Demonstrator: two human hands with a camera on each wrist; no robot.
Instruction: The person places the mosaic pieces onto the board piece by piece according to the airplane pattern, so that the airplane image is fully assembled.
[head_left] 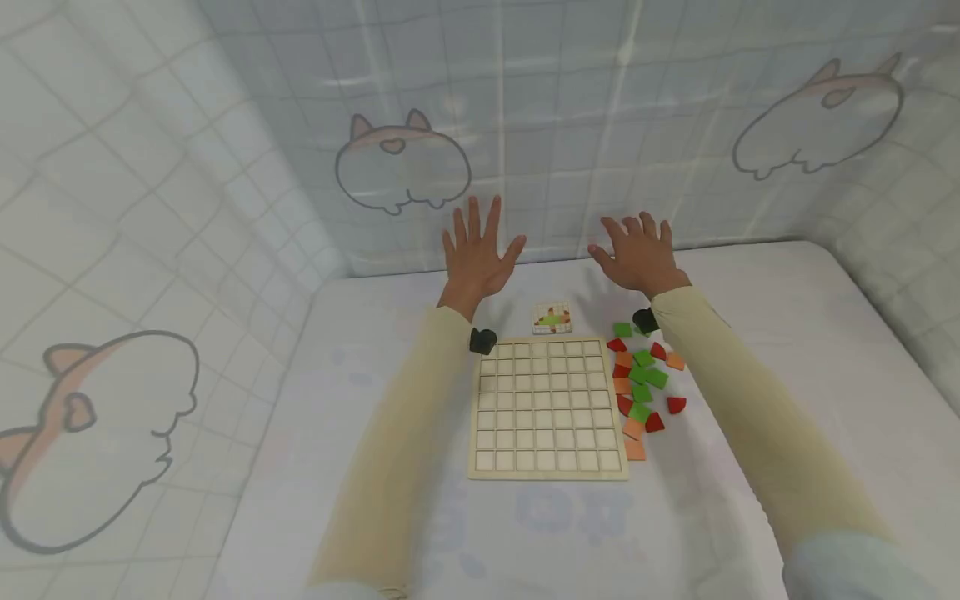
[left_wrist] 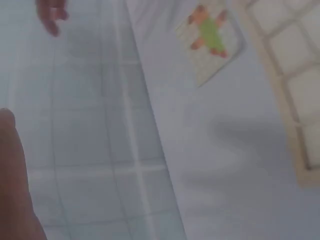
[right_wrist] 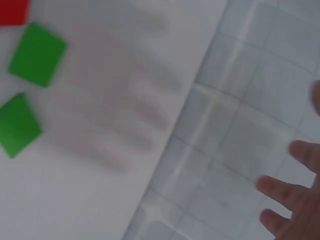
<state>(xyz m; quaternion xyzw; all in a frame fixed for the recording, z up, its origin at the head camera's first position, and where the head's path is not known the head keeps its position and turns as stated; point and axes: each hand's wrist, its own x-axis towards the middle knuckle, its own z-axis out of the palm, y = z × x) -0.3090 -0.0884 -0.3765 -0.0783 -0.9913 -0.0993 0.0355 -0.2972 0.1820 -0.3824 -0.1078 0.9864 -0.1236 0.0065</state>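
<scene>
Both hands are raised over the far part of the white table, holding nothing. My left hand (head_left: 477, 260) has its fingers spread and straight, beyond the top left corner of a wooden grid board (head_left: 546, 478) whose cells are bare. My right hand (head_left: 640, 257) has relaxed, parted fingers and hovers above the far side of a scatter of tiles. Between the hands and behind the board lies a small pattern card (head_left: 552, 318) with a green, orange and red figure. Green square tiles (right_wrist: 37, 55) show below the right hand in its wrist view.
Right of the board lie several loose pieces: green tiles (head_left: 657, 378), orange tiles (head_left: 635, 450) and red quarter-round pieces (head_left: 677, 405). A tile-patterned curtain (head_left: 555, 167) with drawn animals hangs behind the white table (head_left: 360, 375) and at both sides.
</scene>
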